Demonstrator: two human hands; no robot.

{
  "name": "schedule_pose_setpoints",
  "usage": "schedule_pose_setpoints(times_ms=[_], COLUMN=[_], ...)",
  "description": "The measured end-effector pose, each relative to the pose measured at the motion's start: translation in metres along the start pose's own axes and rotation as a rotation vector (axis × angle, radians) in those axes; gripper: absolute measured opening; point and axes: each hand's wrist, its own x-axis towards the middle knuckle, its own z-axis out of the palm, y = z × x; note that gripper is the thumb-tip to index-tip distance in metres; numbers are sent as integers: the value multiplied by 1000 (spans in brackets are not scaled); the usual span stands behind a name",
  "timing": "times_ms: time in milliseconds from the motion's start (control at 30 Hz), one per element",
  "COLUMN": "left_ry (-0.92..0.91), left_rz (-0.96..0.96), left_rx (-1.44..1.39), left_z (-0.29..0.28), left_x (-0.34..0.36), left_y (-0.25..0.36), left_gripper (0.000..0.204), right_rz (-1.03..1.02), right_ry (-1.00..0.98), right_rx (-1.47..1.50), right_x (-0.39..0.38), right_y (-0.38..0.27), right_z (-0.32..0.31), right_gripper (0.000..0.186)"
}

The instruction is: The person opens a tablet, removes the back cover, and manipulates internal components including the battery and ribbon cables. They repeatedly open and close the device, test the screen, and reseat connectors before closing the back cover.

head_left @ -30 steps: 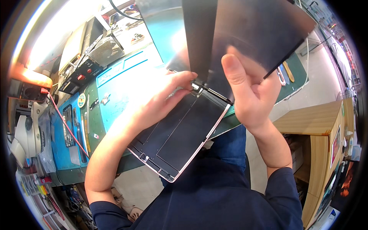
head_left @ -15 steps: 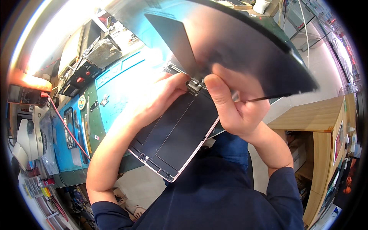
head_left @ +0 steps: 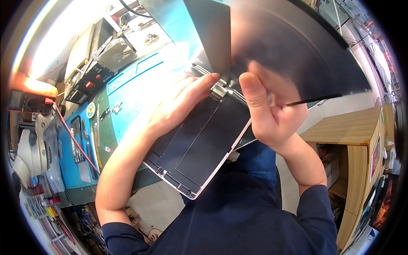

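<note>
1. Tablet body (head_left: pixel 199 146), opened, lies slanted, its near corner jutting past the green bench (head_left: pixel 107 135) toward a dark shirt (head_left: pixel 225 216).
2. Right hand (head_left: pixel 276 117), beside the tablet body's right edge, pinches a glossy dark panel (head_left: pixel 293 46) between thumb and fingers, raised above the tablet body's far end.
3. Left hand (head_left: pixel 172 108) has fingertips at a metal part (head_left: pixel 219 90) on that far end; whether pinching, I cannot tell.
4. Blue mat (head_left: pixel 131 87) spreads beyond the tablet body, leftward.
</note>
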Motion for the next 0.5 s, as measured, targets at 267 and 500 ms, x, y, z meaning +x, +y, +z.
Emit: schedule_pose_setpoints(times_ms=[267,500], left_ry=[64,116], left_rz=[176,147], left_rx=[107,47], left_z=[2,8], left_x=[0,-2], left_y=[-5,-8], left_gripper=[45,39], right_rz=[43,-5], right_ry=[-23,-31], right_rx=[16,-2], right_x=[-1,2], right_y=[-2,-5], right_z=[0,3], right_gripper=[20,21])
